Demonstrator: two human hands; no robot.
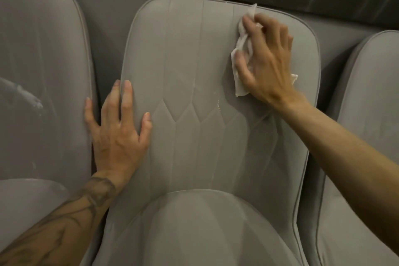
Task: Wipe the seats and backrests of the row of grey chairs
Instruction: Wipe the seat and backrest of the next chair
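A grey padded chair fills the middle of the view, its stitched backrest (205, 93) upright and its seat (203, 229) below. My right hand (265, 58) presses a crumpled white paper towel (239, 67) against the upper right of that backrest, fingers curled over the towel. My left hand (117, 127) lies flat with spread fingers on the backrest's left edge, the little finger reaching the neighbouring chair.
Another grey chair (43, 71) stands to the left, with whitish smears on its backrest. A third grey chair (364, 136) is at the right edge. Behind the row runs a grey ledge (121, 6) with a dark wall above.
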